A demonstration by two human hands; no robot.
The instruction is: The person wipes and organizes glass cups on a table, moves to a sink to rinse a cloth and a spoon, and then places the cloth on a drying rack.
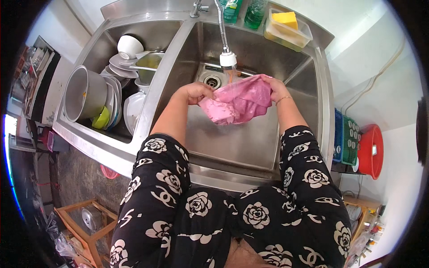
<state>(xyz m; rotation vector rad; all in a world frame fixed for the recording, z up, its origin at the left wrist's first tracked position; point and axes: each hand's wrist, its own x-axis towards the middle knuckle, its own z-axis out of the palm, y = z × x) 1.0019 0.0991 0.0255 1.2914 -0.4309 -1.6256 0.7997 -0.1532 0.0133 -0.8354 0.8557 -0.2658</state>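
A wet pink cloth (239, 102) is stretched between my two hands over the right basin of a stainless-steel sink (231, 147). My left hand (197, 92) pinches its left edge, while my right hand (277, 88) grips the upper right corner. Water runs onto the cloth from the white spray head (228, 59) of a flexible metal faucet hose (221, 25). Behind my left hand shows the drain (212, 81). The cloth's middle sags in folds, and its underside is hidden.
Stacked plates (115, 100), a white bowl (130, 47), a large metal pot (85, 93) and a green bowl (101, 118) crowd the left basin. On the back ledge stand a bottle of green liquid (255, 15) and a plastic tub (285, 33) with a yellow sponge (285, 20).
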